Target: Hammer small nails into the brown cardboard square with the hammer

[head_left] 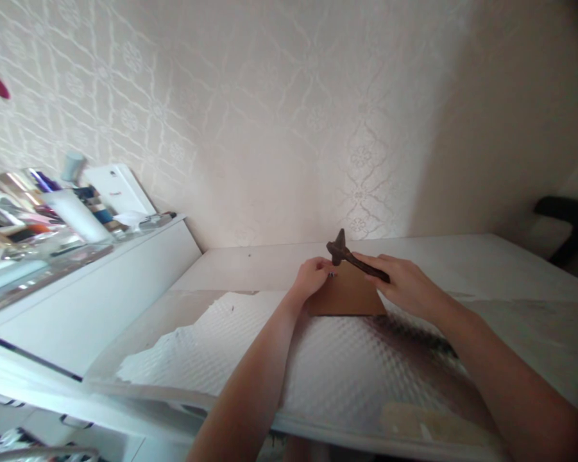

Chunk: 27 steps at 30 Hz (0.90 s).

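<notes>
My right hand is wrapped round the handle of a small dark hammer. The hammer's head is raised above the far edge of a brown board. At the board's far left corner is my left hand, its fingers drawn together close under the hammer head. What those fingers pinch, if anything, is too small to make out. Beneath the board lies a silvery quilted sheet, spread over the white table.
A white cabinet borders the table on the left, its top crowded with bottles, tubes and a white box. A patterned wall rises behind the table. Something black juts in at the far right.
</notes>
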Each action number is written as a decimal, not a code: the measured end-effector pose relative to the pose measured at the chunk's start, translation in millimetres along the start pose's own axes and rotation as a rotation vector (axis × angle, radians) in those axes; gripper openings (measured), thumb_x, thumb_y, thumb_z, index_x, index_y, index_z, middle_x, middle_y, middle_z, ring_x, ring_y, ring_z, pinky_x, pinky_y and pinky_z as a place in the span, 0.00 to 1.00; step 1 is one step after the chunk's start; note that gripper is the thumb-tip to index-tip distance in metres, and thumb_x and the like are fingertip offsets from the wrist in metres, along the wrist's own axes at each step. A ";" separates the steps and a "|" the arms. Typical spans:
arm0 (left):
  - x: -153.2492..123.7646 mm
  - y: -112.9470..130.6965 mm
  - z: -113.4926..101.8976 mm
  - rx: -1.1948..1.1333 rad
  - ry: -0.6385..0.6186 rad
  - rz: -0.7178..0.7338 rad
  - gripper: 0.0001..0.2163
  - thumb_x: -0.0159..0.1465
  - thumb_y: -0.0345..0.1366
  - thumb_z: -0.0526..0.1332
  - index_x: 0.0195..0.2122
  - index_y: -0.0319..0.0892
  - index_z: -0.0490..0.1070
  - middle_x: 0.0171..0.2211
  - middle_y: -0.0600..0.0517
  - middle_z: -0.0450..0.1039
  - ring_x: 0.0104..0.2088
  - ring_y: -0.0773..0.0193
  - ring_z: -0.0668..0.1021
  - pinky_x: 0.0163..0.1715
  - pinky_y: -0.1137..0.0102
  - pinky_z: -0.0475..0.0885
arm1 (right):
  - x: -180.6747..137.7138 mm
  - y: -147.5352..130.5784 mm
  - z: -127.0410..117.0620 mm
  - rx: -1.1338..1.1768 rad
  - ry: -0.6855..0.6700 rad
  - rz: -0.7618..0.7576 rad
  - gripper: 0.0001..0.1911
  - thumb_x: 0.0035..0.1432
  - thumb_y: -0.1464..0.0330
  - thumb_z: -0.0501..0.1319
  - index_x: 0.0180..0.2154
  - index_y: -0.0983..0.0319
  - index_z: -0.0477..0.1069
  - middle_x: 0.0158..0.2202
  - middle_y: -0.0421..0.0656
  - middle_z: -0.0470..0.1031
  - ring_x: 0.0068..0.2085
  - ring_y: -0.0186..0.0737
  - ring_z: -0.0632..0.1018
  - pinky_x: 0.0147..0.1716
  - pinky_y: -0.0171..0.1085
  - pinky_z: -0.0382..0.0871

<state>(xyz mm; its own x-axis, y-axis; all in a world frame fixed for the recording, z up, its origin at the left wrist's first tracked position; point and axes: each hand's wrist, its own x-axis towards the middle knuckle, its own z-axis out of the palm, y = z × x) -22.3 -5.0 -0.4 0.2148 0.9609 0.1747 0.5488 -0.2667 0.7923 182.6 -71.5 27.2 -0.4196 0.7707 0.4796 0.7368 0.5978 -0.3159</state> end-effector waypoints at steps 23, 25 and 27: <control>-1.0 1.7 -0.4 -0.012 0.011 0.010 0.08 0.56 0.28 0.56 0.34 0.39 0.74 0.33 0.51 0.77 0.37 0.64 0.77 0.39 0.73 0.68 | -0.2 -0.7 -0.7 -0.001 -0.027 -0.005 0.29 0.55 0.75 0.53 0.58 0.52 0.58 0.38 0.43 0.73 0.37 0.42 0.75 0.35 0.36 0.67; -1.1 2.2 -0.8 0.002 0.014 0.007 0.08 0.56 0.27 0.55 0.33 0.40 0.73 0.33 0.51 0.77 0.37 0.64 0.77 0.39 0.73 0.68 | 0.1 -0.8 -0.8 0.010 -0.033 -0.015 0.29 0.55 0.74 0.53 0.58 0.52 0.58 0.39 0.43 0.73 0.38 0.42 0.75 0.36 0.36 0.67; -1.2 2.9 -1.3 0.018 0.016 0.010 0.08 0.56 0.28 0.55 0.33 0.40 0.73 0.32 0.51 0.77 0.37 0.64 0.77 0.39 0.73 0.68 | -0.1 -1.1 -0.6 0.019 -0.056 -0.024 0.30 0.55 0.75 0.52 0.58 0.51 0.58 0.41 0.43 0.73 0.39 0.42 0.75 0.37 0.36 0.67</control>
<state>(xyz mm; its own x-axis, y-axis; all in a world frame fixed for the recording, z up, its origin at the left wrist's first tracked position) -22.1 -6.9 2.5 0.2077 0.9591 0.1922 0.5611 -0.2777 0.7798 182.1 -72.4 28.0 -0.4663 0.7668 0.4410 0.7163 0.6199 -0.3203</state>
